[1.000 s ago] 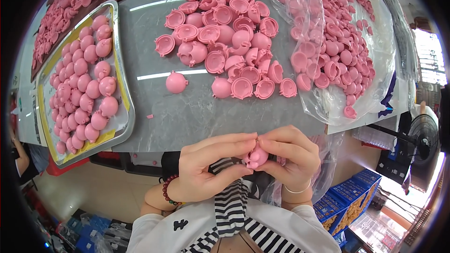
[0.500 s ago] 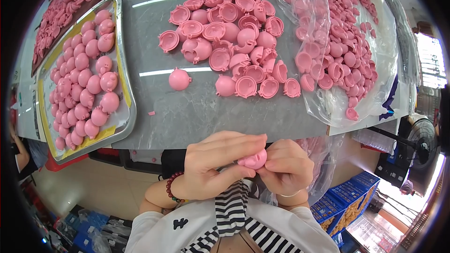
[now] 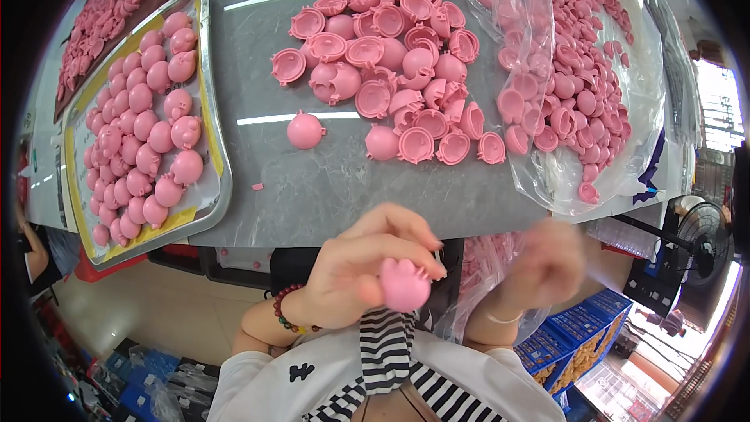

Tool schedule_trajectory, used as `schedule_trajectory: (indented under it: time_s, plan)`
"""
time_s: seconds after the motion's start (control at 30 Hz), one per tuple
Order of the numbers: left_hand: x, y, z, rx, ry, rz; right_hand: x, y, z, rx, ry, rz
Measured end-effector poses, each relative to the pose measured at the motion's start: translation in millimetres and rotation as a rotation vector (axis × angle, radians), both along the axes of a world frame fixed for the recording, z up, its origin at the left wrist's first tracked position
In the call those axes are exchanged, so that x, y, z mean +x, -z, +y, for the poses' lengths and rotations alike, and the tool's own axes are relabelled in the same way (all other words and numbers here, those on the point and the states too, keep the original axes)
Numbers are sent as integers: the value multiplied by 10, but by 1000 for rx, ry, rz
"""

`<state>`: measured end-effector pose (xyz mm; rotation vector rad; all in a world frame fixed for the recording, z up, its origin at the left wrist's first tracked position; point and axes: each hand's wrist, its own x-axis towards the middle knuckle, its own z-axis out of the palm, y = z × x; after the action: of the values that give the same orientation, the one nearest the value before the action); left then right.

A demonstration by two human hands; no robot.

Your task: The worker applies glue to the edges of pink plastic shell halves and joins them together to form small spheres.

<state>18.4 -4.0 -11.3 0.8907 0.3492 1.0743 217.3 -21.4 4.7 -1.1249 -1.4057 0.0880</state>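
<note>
In front of my chest, my left hand (image 3: 348,262) is closed on a round pink plastic ball (image 3: 406,289) with small bumps at its top, pinched between thumb and fingers. My right hand (image 3: 549,262) is apart from it, off to the right beyond the table's front edge. Motion smears its fingers, so whether it holds anything cannot be made out. Ahead on the grey table (image 3: 336,195) lies a loose pile of pink half shells (image 3: 367,100), some hollow side up. One pink ball (image 3: 305,130) sits alone at the pile's near left.
At left, a metal tray (image 3: 222,187) holds rows of pink balls (image 3: 160,137). A clear plastic bag (image 3: 539,184) spills many pink shells (image 3: 574,101) at right. More pink pieces (image 3: 129,0) lie at the far left. Blue crates (image 3: 582,316) and a fan (image 3: 699,238) stand at lower right.
My right hand has let go of the pink ball and swung away to the right. My left hand keeps the ball, now turned with its bumps upward and slightly lower.
</note>
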Motion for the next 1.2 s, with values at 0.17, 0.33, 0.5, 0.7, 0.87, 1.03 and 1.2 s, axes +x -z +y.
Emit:
schedule_trajectory:
  time_s: [0.17, 0.33, 0.5, 0.7, 0.87, 1.03, 1.2]
  plan:
    - [-76, 126, 24, -301, 287, -454, 1277, 117, 97, 71, 963, -266]
    - [-58, -87, 42, -418, 246, -256, 2236, 348, 111, -129, 854, 75]
    - [-85, 73, 24, -294, 338, -461, 2242, 352, 174, -335, 683, -43]
    - [-215, -185, 5, -256, 134, -125, 1803, 97, 177, -164, 801, 61]
    - [-704, -391, 124, 366, -952, 1009, 1191, 78, 64, -28, 437, 221]
    - [-1079, -487, 474, 685, -1370, 1587, 639, 79, 66, -107, 186, 395]
    - [-518, -408, 461, 796, -819, 1577, 270, 102, -10, -88, -23, 492]
